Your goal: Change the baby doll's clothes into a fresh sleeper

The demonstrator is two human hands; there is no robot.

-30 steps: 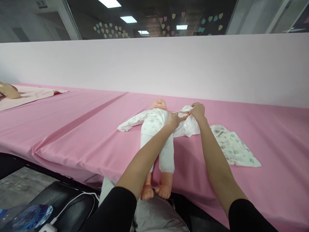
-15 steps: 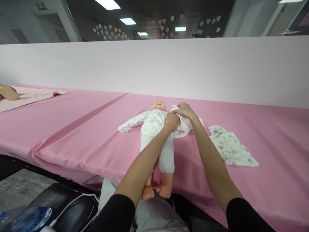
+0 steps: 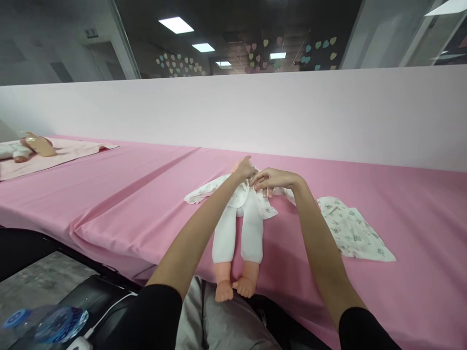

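On its back on the pink-covered table lies a baby doll (image 3: pixel 221 243) with white legs, its feet toward me. A white patterned baby shirt (image 3: pixel 239 198) covers its chest, with one sleeve stretched out to the left. My left hand (image 3: pixel 245 169) is closed at the shirt's collar, over the doll's head and neck; its fingers are partly hidden. Just right of it, my right hand (image 3: pixel 272 179) pinches the shirt's front edge between thumb and forefinger, the other fingers curled loosely. Part of the right sleeve shows beneath that hand.
To the right lies a folded patterned baby garment (image 3: pixel 355 232). At the far left, a pale pink cloth (image 3: pixel 78 147) bears another doll (image 3: pixel 40 145). A plastic water bottle (image 3: pixel 49 323) and a white cable (image 3: pixel 109 311) rest on a black seat. A white wall (image 3: pixel 233 114) borders the back.
My left hand has moved up and left to the collar. My right hand has come left and down onto the doll's chest. The shirt's right side now lies against the doll's body.
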